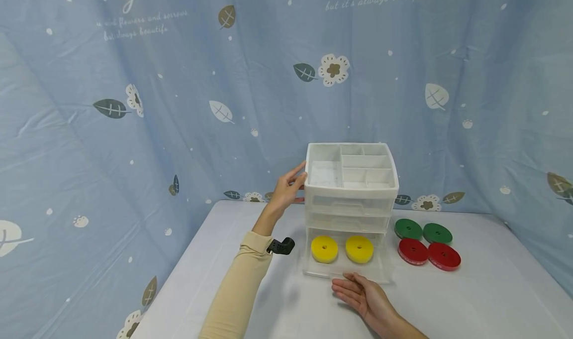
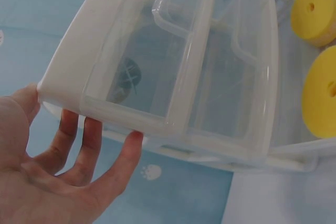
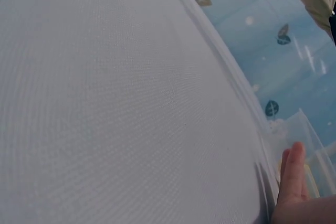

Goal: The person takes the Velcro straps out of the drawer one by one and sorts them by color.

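A white plastic drawer unit (image 1: 351, 192) stands on the table, its top tray split into compartments. Its bottom drawer (image 1: 344, 273) is pulled out and holds two yellow ribbon rolls (image 1: 324, 249); two upper drawers (image 2: 152, 77) are closed. My left hand (image 1: 286, 189) touches the unit's left side, thumb and fingertips along its edge in the left wrist view. My right hand (image 1: 364, 299) is at the front of the pulled-out drawer, fingers extended, palm turned toward it. Whether it touches the drawer front I cannot tell.
Right of the unit lie two green ribbon rolls (image 1: 408, 229) and two red ribbon rolls (image 1: 413, 251) on the white table (image 1: 483, 299). A blue printed curtain (image 1: 268, 80) hangs behind and at the sides. A black wrist camera (image 1: 282, 246) sits at the left sleeve.
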`<state>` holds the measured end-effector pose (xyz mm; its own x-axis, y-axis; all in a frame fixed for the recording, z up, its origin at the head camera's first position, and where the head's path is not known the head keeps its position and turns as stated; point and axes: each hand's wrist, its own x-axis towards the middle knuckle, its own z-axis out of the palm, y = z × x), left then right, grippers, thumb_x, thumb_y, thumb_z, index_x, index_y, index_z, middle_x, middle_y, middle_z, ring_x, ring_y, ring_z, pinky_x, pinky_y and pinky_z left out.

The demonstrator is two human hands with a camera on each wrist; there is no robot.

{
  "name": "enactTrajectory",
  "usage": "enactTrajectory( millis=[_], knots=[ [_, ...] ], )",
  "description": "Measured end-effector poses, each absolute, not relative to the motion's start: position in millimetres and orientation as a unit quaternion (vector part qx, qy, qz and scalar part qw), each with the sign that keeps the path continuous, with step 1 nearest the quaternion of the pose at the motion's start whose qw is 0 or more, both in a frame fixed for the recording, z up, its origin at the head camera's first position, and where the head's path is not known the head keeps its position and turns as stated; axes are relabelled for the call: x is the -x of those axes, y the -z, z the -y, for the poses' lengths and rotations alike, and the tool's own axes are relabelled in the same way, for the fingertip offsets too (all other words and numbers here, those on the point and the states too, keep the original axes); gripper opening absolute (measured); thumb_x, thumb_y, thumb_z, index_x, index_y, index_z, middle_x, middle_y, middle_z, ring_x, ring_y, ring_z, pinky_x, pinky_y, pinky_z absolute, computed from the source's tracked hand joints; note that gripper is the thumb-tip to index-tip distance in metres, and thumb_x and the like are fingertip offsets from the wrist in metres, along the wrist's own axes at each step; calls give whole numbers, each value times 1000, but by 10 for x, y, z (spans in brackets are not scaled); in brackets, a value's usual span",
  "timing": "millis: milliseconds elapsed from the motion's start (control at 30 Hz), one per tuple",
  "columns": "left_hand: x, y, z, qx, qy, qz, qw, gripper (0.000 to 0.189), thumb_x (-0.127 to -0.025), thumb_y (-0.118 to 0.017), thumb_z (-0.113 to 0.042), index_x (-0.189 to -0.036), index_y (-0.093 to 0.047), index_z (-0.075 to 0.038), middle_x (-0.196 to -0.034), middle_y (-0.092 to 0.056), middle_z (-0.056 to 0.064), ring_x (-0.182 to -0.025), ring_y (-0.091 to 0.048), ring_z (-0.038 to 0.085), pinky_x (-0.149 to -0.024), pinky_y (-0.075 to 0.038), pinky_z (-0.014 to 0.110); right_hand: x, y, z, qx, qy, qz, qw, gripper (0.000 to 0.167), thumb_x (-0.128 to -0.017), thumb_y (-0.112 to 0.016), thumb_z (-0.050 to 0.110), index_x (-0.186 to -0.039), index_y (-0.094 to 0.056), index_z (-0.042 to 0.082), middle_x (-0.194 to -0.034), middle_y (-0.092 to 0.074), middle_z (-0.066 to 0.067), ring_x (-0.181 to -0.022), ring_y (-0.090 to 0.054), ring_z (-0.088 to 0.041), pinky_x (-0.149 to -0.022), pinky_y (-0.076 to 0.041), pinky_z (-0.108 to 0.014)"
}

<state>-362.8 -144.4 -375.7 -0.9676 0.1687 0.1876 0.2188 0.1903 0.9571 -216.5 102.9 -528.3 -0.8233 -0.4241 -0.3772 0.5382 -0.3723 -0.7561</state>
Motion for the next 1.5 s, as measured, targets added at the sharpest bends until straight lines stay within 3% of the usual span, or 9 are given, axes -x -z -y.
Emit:
enactTrajectory(
  millis=[167, 367, 600, 733, 900, 1033, 1267, 1500],
  knots=[
    [3632, 3760, 1450, 125, 624, 771, 19, 45, -101, -52, -44, -144, -41, -50, -127, -58, 8, -112, -62, 25, -89, -59, 48, 2172, 5281, -1038, -48, 809, -503, 300, 58, -109, -31, 32, -149, -23, -10, -126, -66, -19, -115, -67, -28, -101, -53, -36],
    [3628, 3756, 1452, 125, 620, 774, 19, 46, -100, -52, -46, -144, -41, -51, -128, -57, 8, -112, -62, 25, -90, -59, 48, 2188, 5268, -1049, -21, 752, -580, 312, 55, -106, -43, 31, -144, -39, -8, -124, -68, -16, -110, -69, -24, -96, -57, -35],
    [3623, 3753, 1455, 124, 619, 775, 18, 45, -100, -51, -46, -144, -40, -52, -127, -57, 7, -112, -62, 24, -89, -60, 46, 2232, 5182, -1075, 101, 669, -673, 298, 56, -103, -49, 40, -131, -54, -8, -120, -69, -17, -104, -69, -23, -89, -61, -35],
    [3623, 3747, 1454, 123, 619, 775, 21, 46, -100, -52, -47, -144, -41, -51, -127, -58, 7, -111, -63, 23, -88, -60, 44, 2286, 5075, -1109, 203, 593, -738, 249, 44, -103, -52, 33, -123, -62, -5, -113, -70, -19, -95, -70, -24, -78, -63, -32],
    [3623, 3753, 1453, 124, 617, 777, 22, 46, -100, -51, -47, -144, -40, -51, -129, -58, 7, -111, -63, 23, -86, -61, 42, 2355, 4909, -1160, 301, 483, -810, 139, 28, -96, -65, 27, -112, -69, 4, -106, -73, -13, -88, -68, -9, -75, -60, -22],
    [3629, 3766, 1455, 125, 617, 777, 21, 47, -99, -51, -48, -144, -40, -51, -130, -58, 7, -111, -63, 23, -85, -61, 42, 2412, 4773, -1196, 309, 452, -831, 99, 24, -93, -70, 26, -109, -70, 8, -104, -73, -11, -87, -67, -3, -76, -58, -17],
    [3642, 3763, 1466, 128, 622, 773, 22, 45, -100, -51, -46, -144, -41, -51, -128, -58, 10, -112, -62, 25, -85, -62, 42, 2562, 4627, -1261, 303, 408, -861, 31, 17, -91, -71, 20, -108, -70, 17, -102, -74, -3, -88, -69, -7, -73, -58, -15],
    [3652, 3766, 1460, 129, 624, 771, 19, 45, -100, -51, -45, -143, -41, -51, -127, -58, 9, -112, -62, 25, -85, -61, 43, 2706, 4663, -1324, 286, 351, -891, -34, 20, -87, -75, 13, -107, -72, 14, -102, -74, -4, -86, -70, -13, -71, -59, -17]
  ],
)
